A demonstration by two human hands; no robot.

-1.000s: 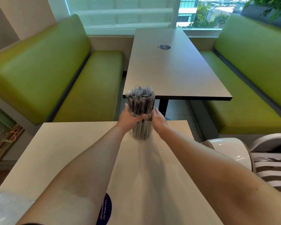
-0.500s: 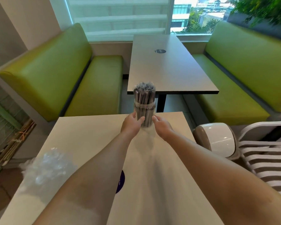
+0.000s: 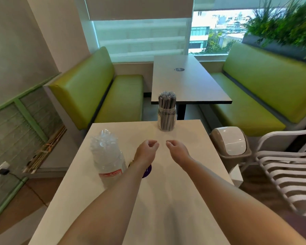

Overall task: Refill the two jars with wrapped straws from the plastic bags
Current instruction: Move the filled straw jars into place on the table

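One jar (image 3: 167, 114) stands packed with wrapped straws on the counter (image 3: 184, 174) — both hands (image 3: 147, 150) loosely curled, empty — second jar unseen.

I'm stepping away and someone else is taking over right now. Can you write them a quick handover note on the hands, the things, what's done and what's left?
Left hand: empty, fingers loosely curled, above the white table, clear of everything.
Right hand: empty too, same pose.
Jar: upright at the table's far edge, packed with wrapped straws, nobody touching it.
Plastic bag: lying on the table's left side, beside the left forearm; contents unclear.
Done: this jar looks filled and set down.
Left: a second jar is not in view; find it and refill it from the bags.
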